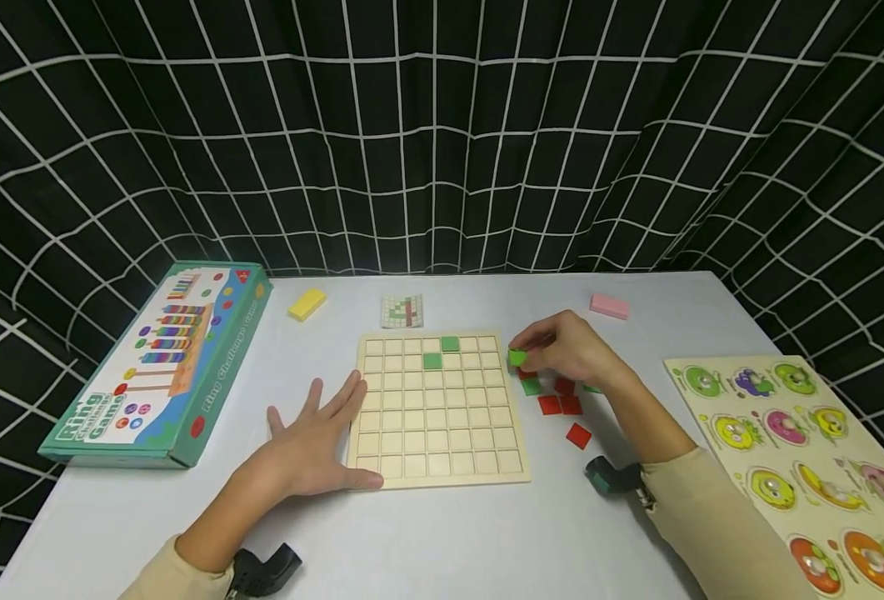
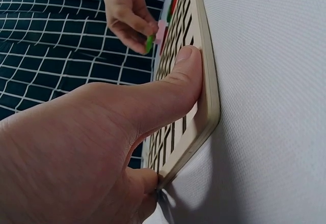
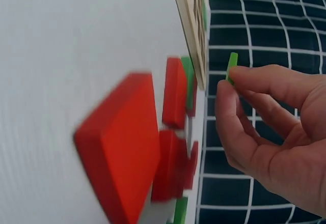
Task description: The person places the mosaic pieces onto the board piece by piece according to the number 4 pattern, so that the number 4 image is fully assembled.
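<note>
A wooden grid board (image 1: 449,481) lies at the middle of the table, with one green tile (image 1: 450,343) in its far row and another green tile (image 1: 432,361) diagonally nearer. My left hand (image 1: 307,446) is spread at the board's near left corner; its thumb (image 2: 186,71) rests on the front rim, and the fingertips touch the left edge. Beyond the board's right edge, my right hand (image 1: 572,350) pinches a green square tile (image 3: 232,63) between thumb and fingertips, raised above the pile. Under and beside that hand lie several red tiles (image 1: 578,436) and a few green ones (image 1: 531,387).
A small pattern card (image 1: 402,311) lies behind the board, between a yellow block (image 1: 307,304) and a pink block (image 1: 610,306). The Ring Challenge Game box (image 1: 164,358) is at the left, a fruit puzzle board (image 1: 786,450) at the right. Black grid-lined cloth (image 1: 442,150) hangs behind the table.
</note>
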A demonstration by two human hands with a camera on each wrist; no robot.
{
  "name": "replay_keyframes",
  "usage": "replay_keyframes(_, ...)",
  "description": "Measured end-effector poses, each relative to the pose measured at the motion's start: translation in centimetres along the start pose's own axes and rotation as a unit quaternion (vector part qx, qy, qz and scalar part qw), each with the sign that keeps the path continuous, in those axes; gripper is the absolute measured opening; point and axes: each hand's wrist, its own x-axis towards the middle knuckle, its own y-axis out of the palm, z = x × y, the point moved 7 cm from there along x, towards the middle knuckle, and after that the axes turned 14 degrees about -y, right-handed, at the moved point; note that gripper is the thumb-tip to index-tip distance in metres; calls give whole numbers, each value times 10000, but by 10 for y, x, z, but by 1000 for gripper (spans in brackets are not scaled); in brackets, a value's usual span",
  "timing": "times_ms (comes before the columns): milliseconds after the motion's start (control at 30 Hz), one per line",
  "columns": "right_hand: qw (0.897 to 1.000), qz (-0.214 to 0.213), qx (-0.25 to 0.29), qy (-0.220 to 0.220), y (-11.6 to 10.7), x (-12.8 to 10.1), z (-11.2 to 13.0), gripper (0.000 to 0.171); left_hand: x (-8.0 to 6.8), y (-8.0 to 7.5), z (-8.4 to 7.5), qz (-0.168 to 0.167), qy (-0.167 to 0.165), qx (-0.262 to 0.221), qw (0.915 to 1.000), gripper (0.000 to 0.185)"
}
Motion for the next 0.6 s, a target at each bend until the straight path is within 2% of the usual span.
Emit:
replay_keyframes(367, 9988, 76, 458, 142, 22, 13, 19, 29, 0, -4, -1, -22, 105, 39, 9999, 129)
replay_keyframes(600, 9994, 91, 325, 90, 37, 19, 36, 28, 1, -2, 0, 38, 90, 66, 9999, 130)
